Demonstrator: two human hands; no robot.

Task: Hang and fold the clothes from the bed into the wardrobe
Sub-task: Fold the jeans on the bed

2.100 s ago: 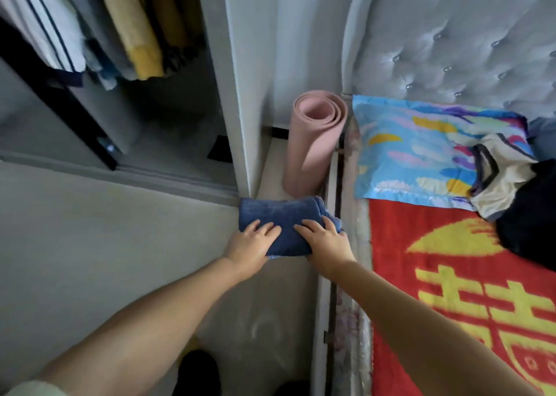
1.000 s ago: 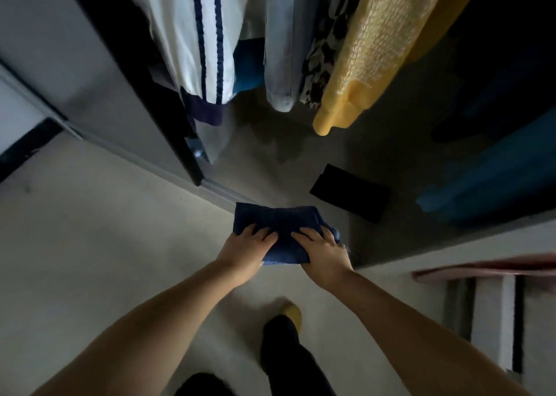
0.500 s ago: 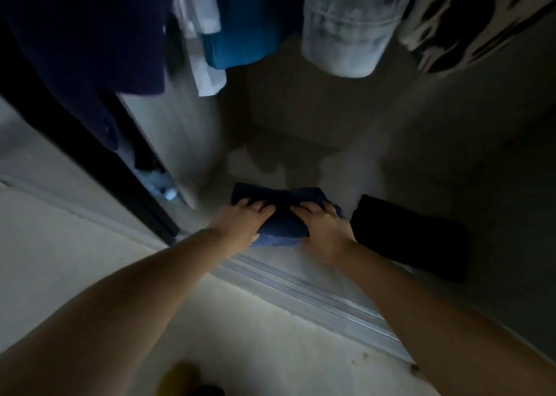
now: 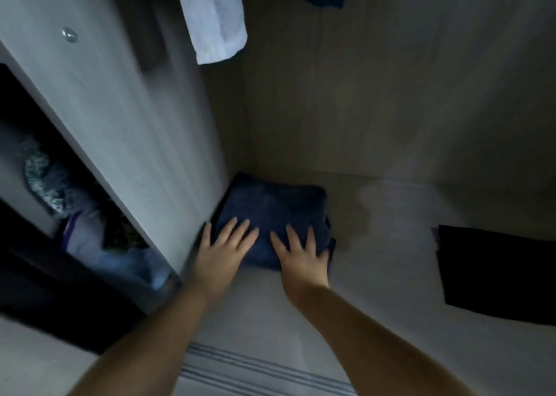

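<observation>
I have one folded dark blue cloth (image 4: 272, 212) in front of me, and one flat black item (image 4: 496, 272) well apart to its right on the same wardrobe floor (image 4: 388, 260). The blue cloth looks soft and thick, folded into a squarish bundle with rounded corners, so no long axis is clear. It sits in the back left corner of the compartment, its left edge against the wardrobe's side panel (image 4: 144, 119). My left hand (image 4: 224, 251) and right hand (image 4: 302, 258) both lie flat on its near edge, fingers straight and spread. One pale sleeve (image 4: 215, 19) hangs above.
</observation>
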